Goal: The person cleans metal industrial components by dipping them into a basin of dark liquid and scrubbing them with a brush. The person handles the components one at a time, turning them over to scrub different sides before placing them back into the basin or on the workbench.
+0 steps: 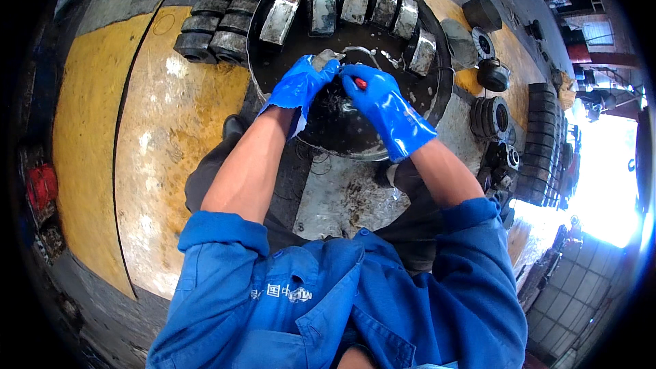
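Head view: L hand (301, 85), blue-gloved, closed on a small grey metal part (325, 59) held over the round black basin (437, 99) of dark fluid. R hand (383, 99) gripped round a red-handled tool (359, 83), tip on the part. Cleaned metal blocks (355, 7) line the far rim. Advice: keep part low over fluid, short strokes, firm grip w/ L hand.

basin: round black pan (437, 89)
left hand (301, 85): inside it, gripping grey part (324, 59)
right hand (379, 99): inside it, holding red-handled tool (360, 83)
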{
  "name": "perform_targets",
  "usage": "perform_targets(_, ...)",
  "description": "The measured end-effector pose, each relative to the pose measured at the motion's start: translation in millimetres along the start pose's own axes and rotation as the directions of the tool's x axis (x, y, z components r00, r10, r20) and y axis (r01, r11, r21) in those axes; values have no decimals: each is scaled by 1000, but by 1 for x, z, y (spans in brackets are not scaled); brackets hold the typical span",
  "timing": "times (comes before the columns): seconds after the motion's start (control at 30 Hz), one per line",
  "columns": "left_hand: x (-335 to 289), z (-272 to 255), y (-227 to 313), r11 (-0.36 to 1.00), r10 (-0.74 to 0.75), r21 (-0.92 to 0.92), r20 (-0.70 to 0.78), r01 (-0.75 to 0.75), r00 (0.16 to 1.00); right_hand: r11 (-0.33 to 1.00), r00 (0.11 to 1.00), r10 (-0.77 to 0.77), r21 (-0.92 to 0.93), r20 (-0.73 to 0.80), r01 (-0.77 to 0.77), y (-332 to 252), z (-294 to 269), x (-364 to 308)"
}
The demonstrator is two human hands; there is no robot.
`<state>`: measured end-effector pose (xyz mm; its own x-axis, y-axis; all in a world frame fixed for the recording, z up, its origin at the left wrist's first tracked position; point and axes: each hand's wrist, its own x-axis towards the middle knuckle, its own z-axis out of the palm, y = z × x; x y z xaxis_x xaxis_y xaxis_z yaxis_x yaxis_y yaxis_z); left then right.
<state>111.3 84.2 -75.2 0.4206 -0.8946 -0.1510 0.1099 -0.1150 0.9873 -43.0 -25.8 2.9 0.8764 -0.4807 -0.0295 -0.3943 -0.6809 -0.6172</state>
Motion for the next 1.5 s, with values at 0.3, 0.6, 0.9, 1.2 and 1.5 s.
perform_targets(0.3, -4, 11, 4, 966, 23, 259, -82, -1, 996, 548, 817, 446, 610, 366, -573, 30, -8, -19)
perform_targets(0.6, 21, 1, -24, 892, 44, 452, -70, -8, 997, -6, 653, 462, 738, 601, -675, 36, -27, -6)
perform_targets(0.9, -17, 7, 30, 954, -115, -280, -20, 105, 993, -198, 672, 485, 819, 560, -539, 45, 8, -7)
perform_targets(1.2, -14, 0, 31, 970, -176, -180, -68, 162, 982, -245, 766, 526, 928, 370, -281, 29, 25, -25)
perform_targets(1.5, -13, -2, 33, 981, -192, 12, -91, 193, 977, -35, 743, 378, 810, 553, -585, 36, 25, 7)
